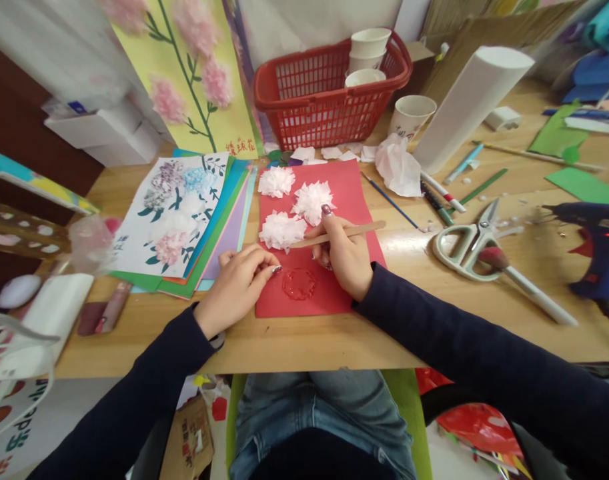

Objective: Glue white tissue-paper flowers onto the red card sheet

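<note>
A sheet of red paper [334, 293] lies on the wooden table before me. Three fluffy white paper flowers [311, 202] sit on its upper part. Below them a rough ring of shiny clear glue [299, 284] marks the sheet. My right hand [344, 257] grips a flat wooden craft stick [367, 229], whose left end is beside the lower-left flower. At the sheet's left edge rests my left hand [241, 283], its fingers curled and the thumb and forefinger together; whether anything is between them I cannot tell.
Left are coloured sheets with a flower picture [171, 213]. Behind stand a red basket [329, 100] with paper cups, a paper cup [411, 115] and a white roll [474, 107]. Right lie scissors [467, 243], a brush [534, 290], a thin blue brush [391, 200] and a blue glue gun [601, 247].
</note>
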A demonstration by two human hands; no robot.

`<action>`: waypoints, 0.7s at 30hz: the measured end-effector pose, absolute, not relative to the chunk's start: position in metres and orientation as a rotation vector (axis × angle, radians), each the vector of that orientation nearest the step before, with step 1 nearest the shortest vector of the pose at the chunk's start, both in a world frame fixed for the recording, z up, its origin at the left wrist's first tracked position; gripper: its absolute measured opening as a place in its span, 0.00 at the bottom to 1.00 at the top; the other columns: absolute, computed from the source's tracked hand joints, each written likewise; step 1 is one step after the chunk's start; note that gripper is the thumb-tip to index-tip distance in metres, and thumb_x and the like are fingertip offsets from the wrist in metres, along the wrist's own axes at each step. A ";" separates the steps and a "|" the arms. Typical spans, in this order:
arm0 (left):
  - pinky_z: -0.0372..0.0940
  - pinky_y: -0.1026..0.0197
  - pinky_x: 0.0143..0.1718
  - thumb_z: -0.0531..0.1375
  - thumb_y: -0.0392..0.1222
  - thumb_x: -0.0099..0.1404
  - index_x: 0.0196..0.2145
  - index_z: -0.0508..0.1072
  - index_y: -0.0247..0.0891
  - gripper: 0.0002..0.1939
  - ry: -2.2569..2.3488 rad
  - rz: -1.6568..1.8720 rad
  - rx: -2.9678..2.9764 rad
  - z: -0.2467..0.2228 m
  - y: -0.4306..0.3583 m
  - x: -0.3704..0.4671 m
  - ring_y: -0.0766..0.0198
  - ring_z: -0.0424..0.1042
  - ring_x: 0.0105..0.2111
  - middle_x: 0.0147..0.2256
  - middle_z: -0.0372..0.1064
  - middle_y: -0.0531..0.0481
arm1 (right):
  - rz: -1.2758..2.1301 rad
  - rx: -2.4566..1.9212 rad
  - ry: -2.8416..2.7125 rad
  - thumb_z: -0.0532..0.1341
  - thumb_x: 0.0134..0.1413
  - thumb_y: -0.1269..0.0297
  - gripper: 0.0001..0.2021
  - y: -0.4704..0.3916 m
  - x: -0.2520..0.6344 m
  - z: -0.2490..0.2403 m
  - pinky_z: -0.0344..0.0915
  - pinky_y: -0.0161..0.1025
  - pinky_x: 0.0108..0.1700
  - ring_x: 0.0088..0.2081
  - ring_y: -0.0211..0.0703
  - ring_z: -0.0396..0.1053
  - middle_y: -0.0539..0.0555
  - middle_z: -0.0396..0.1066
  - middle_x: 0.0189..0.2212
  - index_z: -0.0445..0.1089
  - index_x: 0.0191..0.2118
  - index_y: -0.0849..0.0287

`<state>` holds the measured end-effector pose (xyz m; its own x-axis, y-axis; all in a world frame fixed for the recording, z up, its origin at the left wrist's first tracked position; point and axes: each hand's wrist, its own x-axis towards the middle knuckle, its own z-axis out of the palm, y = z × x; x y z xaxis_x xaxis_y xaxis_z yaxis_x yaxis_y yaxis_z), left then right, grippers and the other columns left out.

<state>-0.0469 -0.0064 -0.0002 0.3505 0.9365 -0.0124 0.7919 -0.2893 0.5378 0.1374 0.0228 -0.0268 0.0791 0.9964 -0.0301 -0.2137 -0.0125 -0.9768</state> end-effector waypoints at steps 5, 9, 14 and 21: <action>0.64 0.54 0.46 0.53 0.44 0.68 0.33 0.69 0.40 0.08 1.351 0.586 1.953 0.005 -0.006 -0.057 0.58 0.70 0.41 0.39 0.71 0.47 | 1.262 -1.123 -0.980 0.58 0.57 0.38 0.28 0.022 0.138 -0.025 0.52 0.31 0.15 0.12 0.30 0.53 0.46 0.60 0.09 0.69 0.19 0.59; 0.64 0.51 0.54 0.56 0.46 0.69 0.34 0.68 0.41 0.08 1.251 0.688 1.687 0.014 -0.013 -0.065 0.55 0.71 0.52 0.49 0.74 0.43 | 1.260 -1.127 -0.985 0.58 0.58 0.39 0.28 0.022 0.138 -0.025 0.52 0.31 0.15 0.12 0.31 0.53 0.46 0.60 0.09 0.69 0.19 0.58; 0.66 0.50 0.49 0.56 0.49 0.71 0.37 0.64 0.42 0.09 1.150 0.762 1.445 0.010 -0.023 -0.073 0.56 0.76 0.41 0.34 0.76 0.47 | 1.259 -1.125 -0.996 0.59 0.56 0.38 0.28 0.022 0.138 -0.027 0.51 0.31 0.15 0.12 0.31 0.53 0.46 0.60 0.09 0.69 0.20 0.59; 0.60 0.61 0.26 0.58 0.47 0.65 0.37 0.65 0.42 0.08 1.353 0.774 1.454 0.019 -0.030 -0.088 0.66 0.60 0.21 0.22 0.61 0.58 | 1.262 -1.099 -1.010 0.59 0.56 0.38 0.28 0.022 0.138 -0.028 0.48 0.31 0.13 0.11 0.30 0.52 0.46 0.60 0.09 0.69 0.20 0.59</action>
